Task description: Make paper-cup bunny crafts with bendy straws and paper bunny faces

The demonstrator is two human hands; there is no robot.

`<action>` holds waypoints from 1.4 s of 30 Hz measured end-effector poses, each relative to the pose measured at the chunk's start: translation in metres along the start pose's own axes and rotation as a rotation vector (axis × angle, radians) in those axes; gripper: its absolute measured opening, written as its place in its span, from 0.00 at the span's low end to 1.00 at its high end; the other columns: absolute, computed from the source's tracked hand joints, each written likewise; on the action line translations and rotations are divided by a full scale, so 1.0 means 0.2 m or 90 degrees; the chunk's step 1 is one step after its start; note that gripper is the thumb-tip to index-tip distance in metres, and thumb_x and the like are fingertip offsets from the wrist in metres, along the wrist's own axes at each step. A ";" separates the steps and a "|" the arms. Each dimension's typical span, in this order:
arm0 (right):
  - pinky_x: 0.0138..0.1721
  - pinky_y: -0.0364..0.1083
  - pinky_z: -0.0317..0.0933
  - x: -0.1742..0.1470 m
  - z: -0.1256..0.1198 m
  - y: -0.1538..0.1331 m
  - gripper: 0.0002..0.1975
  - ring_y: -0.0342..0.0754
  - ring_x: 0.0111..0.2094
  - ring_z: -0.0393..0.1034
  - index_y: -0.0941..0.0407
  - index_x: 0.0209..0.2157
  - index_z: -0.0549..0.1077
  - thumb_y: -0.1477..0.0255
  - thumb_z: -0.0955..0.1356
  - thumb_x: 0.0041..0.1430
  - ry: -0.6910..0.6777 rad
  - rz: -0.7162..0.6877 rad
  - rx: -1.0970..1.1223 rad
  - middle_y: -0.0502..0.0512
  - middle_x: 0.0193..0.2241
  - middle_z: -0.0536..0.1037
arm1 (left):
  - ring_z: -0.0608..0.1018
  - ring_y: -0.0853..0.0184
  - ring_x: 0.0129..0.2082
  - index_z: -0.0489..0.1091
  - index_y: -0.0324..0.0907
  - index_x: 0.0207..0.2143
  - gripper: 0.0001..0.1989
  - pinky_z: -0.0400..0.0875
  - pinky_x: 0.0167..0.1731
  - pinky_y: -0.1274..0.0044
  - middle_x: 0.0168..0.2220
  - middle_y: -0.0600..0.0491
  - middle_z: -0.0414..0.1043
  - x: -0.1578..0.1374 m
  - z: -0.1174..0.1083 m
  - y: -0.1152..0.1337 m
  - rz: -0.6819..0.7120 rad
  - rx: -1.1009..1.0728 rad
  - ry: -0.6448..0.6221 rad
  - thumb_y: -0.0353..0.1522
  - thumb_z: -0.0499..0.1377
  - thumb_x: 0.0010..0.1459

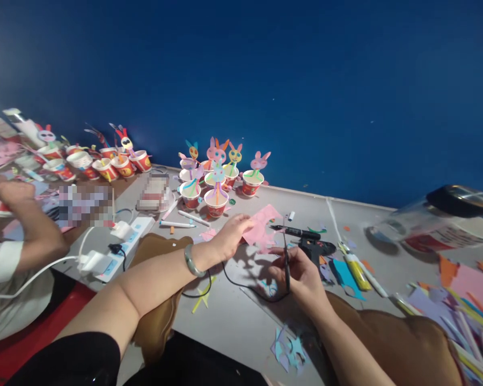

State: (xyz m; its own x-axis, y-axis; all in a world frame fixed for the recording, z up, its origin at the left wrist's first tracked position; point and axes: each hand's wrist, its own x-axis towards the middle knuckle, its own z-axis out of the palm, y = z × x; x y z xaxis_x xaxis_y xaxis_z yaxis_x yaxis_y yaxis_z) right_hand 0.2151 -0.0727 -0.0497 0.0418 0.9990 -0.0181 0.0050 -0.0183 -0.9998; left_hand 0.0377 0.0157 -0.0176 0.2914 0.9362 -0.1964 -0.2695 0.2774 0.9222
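Observation:
My left hand (230,238), with a bangle on its wrist, pinches a piece of pink paper (262,225) by its left edge. The paper has an uneven, cut-looking lower side. My right hand (300,273) is closed on a pair of scissors (286,262), whose blades point up beside the paper's right edge; whether they touch it I cannot tell. Just behind the scissors lie a black marker (295,232) and a black glue gun (317,248). Blue paper scraps (288,348) rest on the table below my right hand.
Paper cups with rabbit-like paper figures (216,203) stand along the blue wall. A power strip (126,249) with plugs lies left, near another person's arm (42,225). At right are a large clear jar (434,225), a yellow glue tube (357,271) and coloured paper strips (467,321).

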 end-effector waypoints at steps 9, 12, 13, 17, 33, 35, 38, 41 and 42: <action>0.18 0.41 0.58 -0.02 0.02 -0.01 0.26 0.39 0.18 0.60 0.53 0.29 0.64 0.59 0.81 0.40 0.117 0.067 0.095 0.43 0.21 0.67 | 0.67 0.74 0.27 0.64 0.41 0.30 0.11 0.59 0.31 0.78 0.26 0.60 0.63 -0.08 0.06 -0.09 -0.125 -0.014 -0.101 0.34 0.64 0.49; 0.17 0.41 0.55 -0.01 0.00 0.00 0.25 0.38 0.17 0.58 0.52 0.28 0.64 0.60 0.81 0.42 0.134 0.036 0.067 0.42 0.20 0.65 | 0.67 0.75 0.26 0.66 0.40 0.29 0.14 0.59 0.30 0.79 0.26 0.59 0.65 -0.08 0.04 -0.10 -0.102 0.012 -0.137 0.36 0.68 0.47; 0.17 0.41 0.55 -0.01 -0.01 0.00 0.25 0.39 0.18 0.58 0.52 0.27 0.63 0.60 0.81 0.42 0.138 0.023 0.057 0.42 0.20 0.65 | 0.67 0.75 0.26 0.67 0.39 0.29 0.15 0.60 0.30 0.79 0.26 0.58 0.66 -0.07 0.04 -0.10 -0.099 0.025 -0.156 0.37 0.69 0.46; 0.19 0.42 0.56 0.00 -0.02 0.01 0.24 0.40 0.19 0.60 0.52 0.28 0.63 0.59 0.80 0.44 0.148 -0.019 0.022 0.43 0.22 0.67 | 0.70 0.73 0.25 0.71 0.38 0.30 0.17 0.60 0.28 0.78 0.25 0.56 0.70 -0.08 0.02 -0.08 -0.094 0.083 -0.233 0.38 0.71 0.44; 0.29 0.46 0.61 -0.01 -0.01 -0.02 0.28 0.46 0.28 0.63 0.53 0.29 0.68 0.43 0.74 0.47 -0.084 -0.008 -0.166 0.49 0.26 0.69 | 0.68 0.75 0.22 0.67 0.42 0.29 0.18 0.61 0.23 0.78 0.23 0.59 0.69 -0.02 -0.02 0.07 0.133 -0.090 -0.004 0.41 0.71 0.43; 0.29 0.46 0.60 -0.01 -0.01 -0.01 0.29 0.47 0.29 0.63 0.53 0.29 0.67 0.41 0.73 0.47 -0.116 0.007 -0.179 0.49 0.26 0.68 | 0.69 0.75 0.23 0.68 0.42 0.29 0.18 0.62 0.24 0.78 0.24 0.58 0.70 -0.03 -0.01 0.08 0.122 -0.113 -0.009 0.41 0.71 0.43; 0.29 0.46 0.58 -0.01 0.00 0.00 0.30 0.47 0.29 0.61 0.53 0.30 0.66 0.40 0.72 0.47 -0.155 0.023 -0.190 0.50 0.27 0.68 | 0.71 0.75 0.25 0.69 0.42 0.31 0.18 0.65 0.26 0.79 0.26 0.57 0.71 -0.05 0.00 0.08 0.102 -0.140 -0.025 0.40 0.72 0.43; 0.29 0.47 0.58 -0.02 0.01 0.01 0.31 0.47 0.29 0.61 0.54 0.31 0.67 0.39 0.72 0.47 -0.182 0.038 -0.180 0.49 0.27 0.67 | 0.74 0.73 0.27 0.72 0.41 0.34 0.20 0.68 0.28 0.78 0.29 0.56 0.73 -0.06 0.01 0.06 0.073 -0.151 -0.042 0.39 0.73 0.42; 0.30 0.47 0.58 -0.02 0.01 0.01 0.31 0.47 0.29 0.61 0.54 0.32 0.68 0.39 0.72 0.48 -0.187 0.040 -0.174 0.49 0.27 0.67 | 0.74 0.72 0.28 0.72 0.41 0.34 0.20 0.69 0.29 0.78 0.29 0.55 0.74 -0.07 0.02 0.06 0.065 -0.151 -0.049 0.40 0.73 0.42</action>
State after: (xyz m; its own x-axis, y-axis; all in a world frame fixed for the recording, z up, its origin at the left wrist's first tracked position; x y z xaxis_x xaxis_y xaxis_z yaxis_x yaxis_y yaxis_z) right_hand 0.2122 -0.0775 -0.0521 -0.2367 0.9641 -0.1202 0.2781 -0.0513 -0.9592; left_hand 0.0342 0.0051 -0.0033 0.3182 0.9452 -0.0728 -0.5058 0.2343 0.8302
